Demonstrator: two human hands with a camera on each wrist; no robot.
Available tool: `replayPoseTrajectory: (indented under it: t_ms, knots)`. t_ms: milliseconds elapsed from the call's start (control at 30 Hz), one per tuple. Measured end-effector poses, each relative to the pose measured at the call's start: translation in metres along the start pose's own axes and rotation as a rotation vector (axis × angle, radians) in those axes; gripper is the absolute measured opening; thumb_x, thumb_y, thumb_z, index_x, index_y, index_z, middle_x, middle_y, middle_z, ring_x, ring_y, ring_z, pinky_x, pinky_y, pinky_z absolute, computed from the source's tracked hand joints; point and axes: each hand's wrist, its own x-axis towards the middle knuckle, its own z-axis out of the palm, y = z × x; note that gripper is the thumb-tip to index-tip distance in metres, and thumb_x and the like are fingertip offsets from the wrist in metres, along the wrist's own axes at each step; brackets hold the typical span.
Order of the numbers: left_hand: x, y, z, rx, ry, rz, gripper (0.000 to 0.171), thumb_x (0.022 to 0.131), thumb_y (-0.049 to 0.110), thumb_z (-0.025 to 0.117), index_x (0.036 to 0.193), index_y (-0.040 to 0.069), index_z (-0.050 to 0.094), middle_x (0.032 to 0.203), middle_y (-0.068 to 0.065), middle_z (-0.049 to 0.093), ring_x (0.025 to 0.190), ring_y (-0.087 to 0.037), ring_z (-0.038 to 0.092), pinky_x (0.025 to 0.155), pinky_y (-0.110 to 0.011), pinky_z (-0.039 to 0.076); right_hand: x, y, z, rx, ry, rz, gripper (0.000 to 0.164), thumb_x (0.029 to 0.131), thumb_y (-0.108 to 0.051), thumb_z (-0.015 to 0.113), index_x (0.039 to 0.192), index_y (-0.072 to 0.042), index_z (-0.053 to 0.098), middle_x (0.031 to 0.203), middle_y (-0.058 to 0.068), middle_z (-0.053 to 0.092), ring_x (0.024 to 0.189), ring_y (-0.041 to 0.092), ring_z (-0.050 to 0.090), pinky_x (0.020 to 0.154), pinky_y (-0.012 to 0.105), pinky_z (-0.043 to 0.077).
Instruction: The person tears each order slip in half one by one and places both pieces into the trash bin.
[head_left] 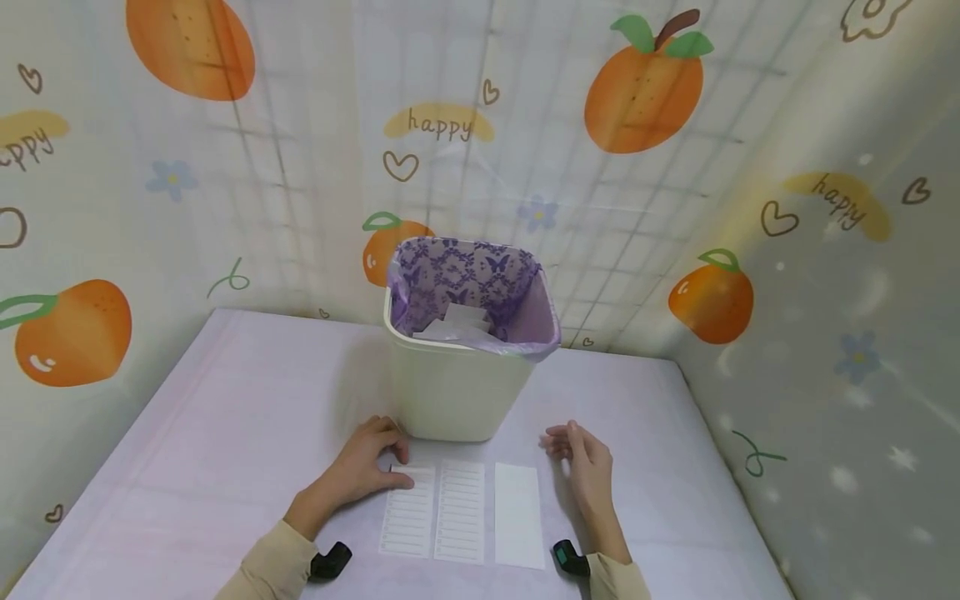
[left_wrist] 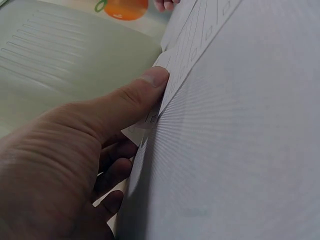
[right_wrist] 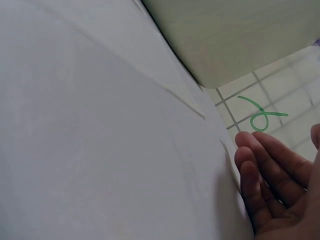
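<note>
Three narrow paper strips lie side by side on a pale table (head_left: 292, 383), just in front of a bin (head_left: 459, 396). My left hand (head_left: 367, 460) pinches the upper left corner of the left strip (head_left: 407, 517): the thumb lies on top of the paper and the fingers curl behind its edge. In the left wrist view, that corner bends up beside my thumb, and small boxes and lines are printed on the paper. The middle strip (head_left: 459, 512), also printed with rows of lines, lies flat right beside it. The right strip (head_left: 519, 517) shows a plain white face, with a slim gap between it and the middle one.

My right hand (head_left: 585, 467) is to the right of the plain strip, apart from it, held sideways with the fingers loosely bent, the thumb up and nothing in the grasp.

The bin is pale green and upright, with a purple patterned bag (head_left: 480, 271) folded over its rim and white papers (head_left: 465, 318) inside. Both my sleeves (head_left: 273, 562) are beige, and a black device (head_left: 330, 562) sits at each wrist. Around the table hangs a white curtain (head_left: 315, 183) printed with oranges, hearts and the word "happy".
</note>
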Motion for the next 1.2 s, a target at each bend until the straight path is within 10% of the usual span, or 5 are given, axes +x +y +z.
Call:
replayPoseTrajectory:
  t_ms: [300, 1200]
  knots:
    - [0.001, -0.003, -0.004, 0.002, -0.071, -0.050, 0.035, 0.071, 0.043, 0.095, 0.084, 0.026, 0.068, 0.093, 0.015, 0.060, 0.093, -0.007, 0.053, 0.087, -0.035, 0.040, 0.000, 0.001, 0.005, 0.015, 0.015, -0.008, 0.052, 0.115, -0.040, 0.043, 0.104, -0.003, 0.078, 0.095, 0.016, 0.079, 0.085, 0.024, 0.072, 0.077, 0.022, 0.057]
    - [-0.004, -0.009, 0.009, -0.056, -0.011, -0.018, 0.028, 0.076, 0.038, 0.093, 0.082, 0.028, 0.067, 0.084, 0.020, 0.059, 0.084, 0.000, 0.050, 0.082, -0.029, 0.038, 0.000, 0.001, -0.002, 0.069, -0.001, 0.005, 0.050, 0.114, -0.036, 0.045, 0.107, 0.002, 0.077, 0.099, 0.023, 0.077, 0.087, 0.030, 0.073, 0.080, 0.022, 0.058]
